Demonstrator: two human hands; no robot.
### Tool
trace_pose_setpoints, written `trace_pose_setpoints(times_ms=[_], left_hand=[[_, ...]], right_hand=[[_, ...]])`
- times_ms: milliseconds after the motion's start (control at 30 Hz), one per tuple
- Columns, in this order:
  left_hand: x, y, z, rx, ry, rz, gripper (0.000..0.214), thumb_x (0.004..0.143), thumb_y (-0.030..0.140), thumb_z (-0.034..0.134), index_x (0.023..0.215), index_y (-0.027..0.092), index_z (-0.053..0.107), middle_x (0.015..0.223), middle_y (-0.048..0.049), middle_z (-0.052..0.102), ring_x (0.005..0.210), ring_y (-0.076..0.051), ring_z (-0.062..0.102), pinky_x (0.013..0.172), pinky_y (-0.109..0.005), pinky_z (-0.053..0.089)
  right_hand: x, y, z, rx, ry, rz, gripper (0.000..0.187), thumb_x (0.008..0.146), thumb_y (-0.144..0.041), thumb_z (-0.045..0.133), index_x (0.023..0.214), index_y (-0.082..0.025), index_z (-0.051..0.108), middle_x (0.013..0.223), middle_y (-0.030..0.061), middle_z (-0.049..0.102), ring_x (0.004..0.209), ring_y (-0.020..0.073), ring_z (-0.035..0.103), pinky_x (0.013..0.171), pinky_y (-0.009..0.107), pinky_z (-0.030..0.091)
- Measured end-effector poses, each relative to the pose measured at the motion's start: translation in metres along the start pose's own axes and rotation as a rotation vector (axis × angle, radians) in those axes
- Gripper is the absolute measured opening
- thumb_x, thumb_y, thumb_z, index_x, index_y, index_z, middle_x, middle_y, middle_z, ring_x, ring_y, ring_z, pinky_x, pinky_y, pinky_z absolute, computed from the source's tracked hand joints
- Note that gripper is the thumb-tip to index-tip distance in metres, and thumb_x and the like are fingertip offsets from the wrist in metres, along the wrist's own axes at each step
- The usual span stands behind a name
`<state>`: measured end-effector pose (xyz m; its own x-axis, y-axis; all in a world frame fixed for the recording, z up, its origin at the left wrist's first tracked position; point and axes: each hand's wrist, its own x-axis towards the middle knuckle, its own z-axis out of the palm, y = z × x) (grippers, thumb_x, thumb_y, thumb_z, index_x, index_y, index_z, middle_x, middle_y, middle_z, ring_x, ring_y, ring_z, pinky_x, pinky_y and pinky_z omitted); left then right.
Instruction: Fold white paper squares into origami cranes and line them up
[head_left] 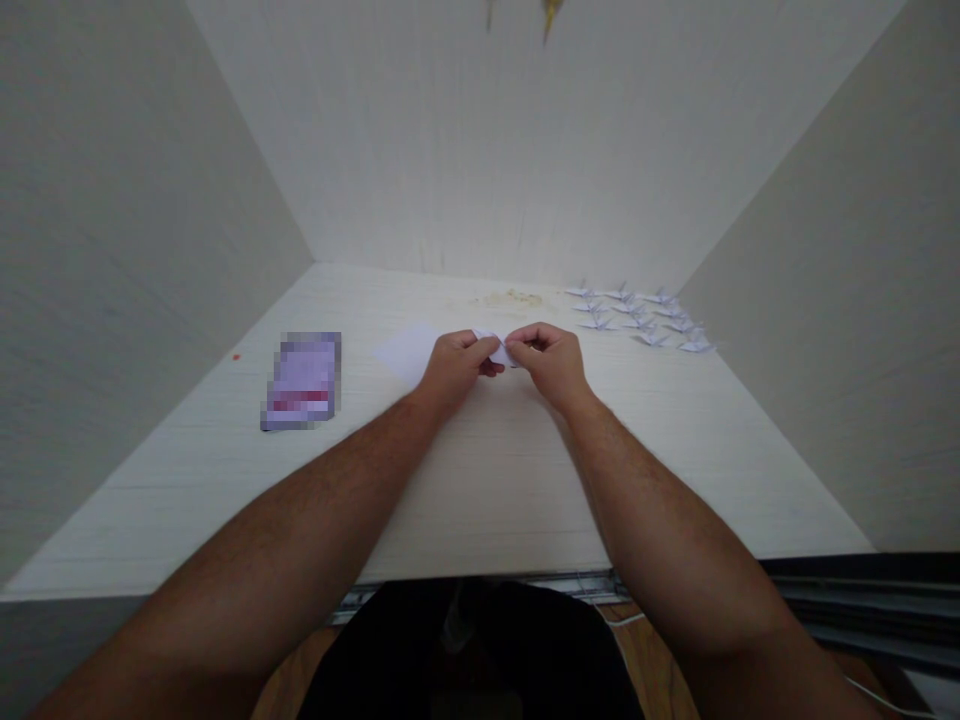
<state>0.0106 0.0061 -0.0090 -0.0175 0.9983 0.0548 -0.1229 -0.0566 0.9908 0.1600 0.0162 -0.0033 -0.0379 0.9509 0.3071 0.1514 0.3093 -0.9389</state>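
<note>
A small folded piece of white paper [486,336] is held up between my two hands, over the middle of the table. My left hand [459,362] pinches its left part, thumb on top. At its right end, the thumb and fingertips of my right hand [553,358] are closed on the paper. The fingers cover much of it, so its full folded shape is hidden. Just left of my left hand, a flat white sheet of paper [405,352] lies on the table, partly behind that hand.
Several folded white paper cranes [637,318] stand in rows at the back right of the white table [495,470]. On the left lies a blurred-out purple and white object [302,380]. A small red bit [236,357] sits near the left edge. Walls enclose the table at the back and both sides.
</note>
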Motion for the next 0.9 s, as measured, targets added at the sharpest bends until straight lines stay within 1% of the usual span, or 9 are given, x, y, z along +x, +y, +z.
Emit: trace_pose_setpoints(times_ms=[167,433,600,700,800,900], left_hand=[[0.0005,-0.0011,0.0005,-0.014,0.023,-0.010,0.021,0.070,0.031,0.071,0.061,0.015,0.059,0.057,-0.0012,0.061,0.052,-0.010,0.059,0.056,-0.024,0.051],[0.0008,-0.0011,0.0007,-0.047,0.009,-0.014,0.024,0.067,0.030,0.073,0.056,0.015,0.057,0.053,0.0000,0.058,0.050,-0.011,0.059,0.055,-0.025,0.051],[-0.0014,0.0014,0.0005,-0.068,-0.023,-0.015,0.018,0.067,0.029,0.073,0.064,0.013,0.065,0.059,-0.0015,0.063,0.052,-0.011,0.061,0.056,-0.025,0.051],[-0.0031,0.0035,0.0006,-0.063,-0.050,-0.013,0.021,0.066,0.031,0.078,0.070,0.013,0.069,0.064,-0.0032,0.067,0.054,-0.012,0.064,0.053,-0.023,0.049],[-0.0038,0.0049,0.0011,-0.058,-0.041,-0.020,0.023,0.066,0.032,0.079,0.072,0.012,0.070,0.066,-0.0047,0.069,0.055,-0.013,0.066,0.051,-0.023,0.049],[-0.0036,0.0054,0.0017,-0.074,-0.038,-0.036,0.019,0.067,0.029,0.075,0.071,0.012,0.068,0.066,-0.0054,0.069,0.053,-0.014,0.066,0.051,-0.024,0.051]], right_hand=[[-0.0012,-0.0041,0.0020,-0.022,0.003,0.019,0.007,0.069,-0.024,0.070,0.073,-0.019,0.070,0.066,-0.0003,0.069,0.060,0.0119,0.061,0.061,0.028,0.051],[-0.0019,-0.0034,0.0028,-0.025,0.032,-0.043,0.007,0.068,-0.021,0.069,0.073,-0.020,0.064,0.067,-0.0029,0.065,0.061,0.0114,0.059,0.064,0.029,0.050],[-0.0016,-0.0002,0.0037,-0.040,0.042,-0.079,0.007,0.069,-0.021,0.068,0.073,-0.020,0.063,0.067,-0.0028,0.064,0.062,0.0121,0.059,0.065,0.029,0.049],[-0.0020,-0.0004,0.0042,-0.058,0.048,-0.082,0.006,0.070,-0.021,0.068,0.073,-0.021,0.063,0.068,-0.0024,0.064,0.064,0.0126,0.059,0.065,0.029,0.049],[-0.0032,-0.0016,0.0048,-0.082,0.054,-0.084,0.007,0.070,-0.022,0.069,0.073,-0.021,0.063,0.069,-0.0022,0.064,0.063,0.0123,0.058,0.065,0.029,0.049],[-0.0041,-0.0025,0.0051,-0.093,0.053,-0.086,0.006,0.070,-0.021,0.069,0.073,-0.021,0.063,0.069,-0.0020,0.064,0.062,0.0120,0.056,0.064,0.029,0.048]])
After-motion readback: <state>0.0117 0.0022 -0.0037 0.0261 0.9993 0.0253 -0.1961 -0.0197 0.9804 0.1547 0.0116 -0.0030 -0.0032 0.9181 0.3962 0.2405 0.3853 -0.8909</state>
